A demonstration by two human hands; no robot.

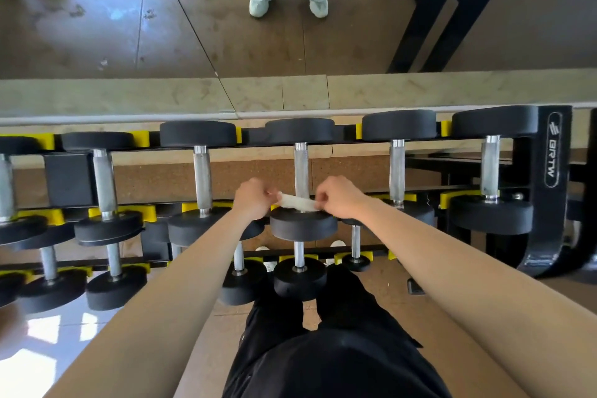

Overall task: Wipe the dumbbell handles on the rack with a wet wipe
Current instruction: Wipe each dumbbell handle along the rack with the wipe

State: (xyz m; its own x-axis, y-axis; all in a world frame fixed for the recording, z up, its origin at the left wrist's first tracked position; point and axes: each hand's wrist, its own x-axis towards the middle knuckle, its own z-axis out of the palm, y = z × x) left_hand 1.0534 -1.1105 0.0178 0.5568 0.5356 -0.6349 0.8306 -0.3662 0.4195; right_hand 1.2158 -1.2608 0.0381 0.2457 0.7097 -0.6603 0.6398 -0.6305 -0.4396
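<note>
Pinching the left end of the wet wipe (298,202), the left hand (253,199) has its fingers curled. The wipe is stretched flat across the near end of a metal dumbbell handle (301,171) in the top row of the rack (552,152). The right hand (339,197) pinches the right end of the wipe.
</note>
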